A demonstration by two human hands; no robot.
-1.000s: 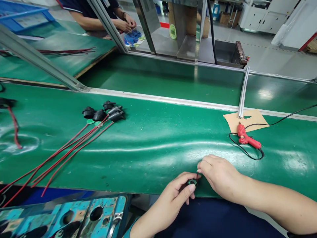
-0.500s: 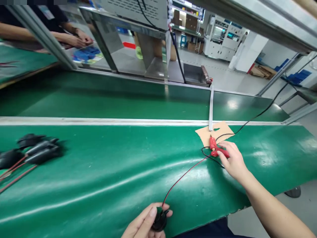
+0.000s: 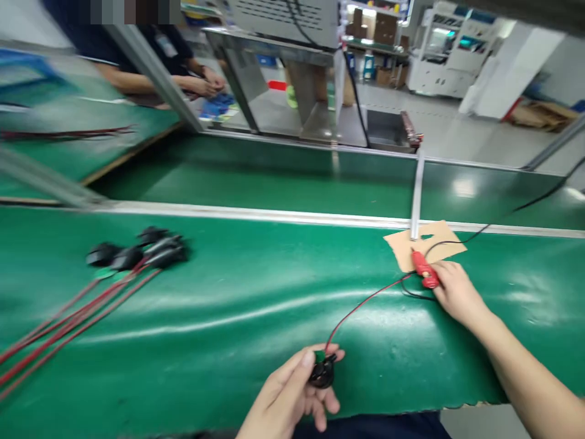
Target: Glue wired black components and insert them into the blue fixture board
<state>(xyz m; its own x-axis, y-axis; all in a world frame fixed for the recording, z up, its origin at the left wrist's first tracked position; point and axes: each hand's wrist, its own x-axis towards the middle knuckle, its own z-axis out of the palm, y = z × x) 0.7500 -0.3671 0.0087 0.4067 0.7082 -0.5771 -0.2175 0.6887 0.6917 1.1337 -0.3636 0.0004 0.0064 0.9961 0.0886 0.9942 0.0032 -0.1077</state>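
Observation:
My left hand (image 3: 297, 390) pinches a round black part (image 3: 322, 373) between thumb and fingers, near the front edge of the green bench. A small green piece shows at its top, and a thin red-and-black wire (image 3: 361, 305) runs from it toward the right. My right hand (image 3: 459, 292) is closed round the handle of a red hot glue gun (image 3: 424, 269). The gun's dark nozzle points up and left over a piece of tan cardboard (image 3: 397, 247); my fingers hide most of the handle.
Several black parts (image 3: 167, 251) with long red wires (image 3: 77, 323) lie at left on the green bench (image 3: 219, 262). The gun's black cord (image 3: 484, 228) trails to the right. A metal bar (image 3: 417, 195) meets the cardboard. Another person's hands (image 3: 205, 85) work behind the frame.
The view has swung left, bringing more of the black parts and wires in. The glue gun has turned in my right hand, its body now slanting. My left hand still holds the black part.

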